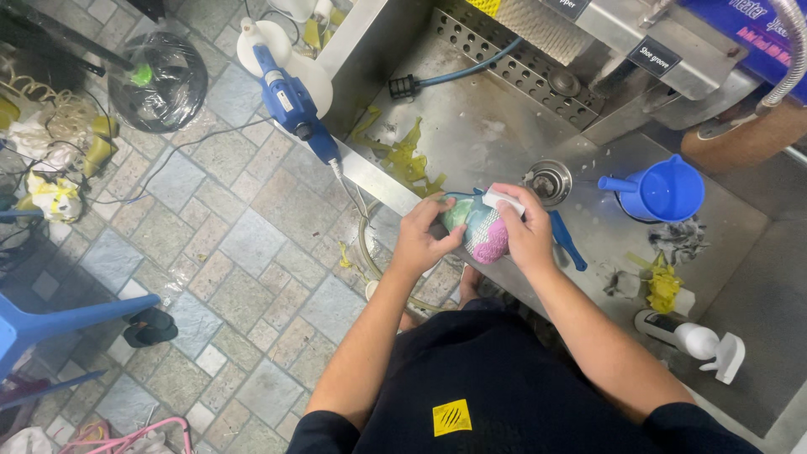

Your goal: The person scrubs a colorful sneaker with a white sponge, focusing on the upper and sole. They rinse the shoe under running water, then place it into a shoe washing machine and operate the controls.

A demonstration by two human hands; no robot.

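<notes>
I hold a small mesh shoe (477, 231), teal, white and pink, over the front edge of a steel sink (471, 126). My left hand (420, 240) grips its left end from below. My right hand (521, 231) wraps its right side and pinches a small white block (503, 200) on top of the shoe. A blue brush handle (567, 242) lies on the steel just right of my right hand.
A blue jug (660, 192) stands by the drain (547, 180). Yellow scraps (403, 155) lie in the sink. A blue spray gun (294, 105) rests on the sink's left rim. A white spray bottle (698, 343) lies at right. A blue stool (50, 324) stands on the tiled floor.
</notes>
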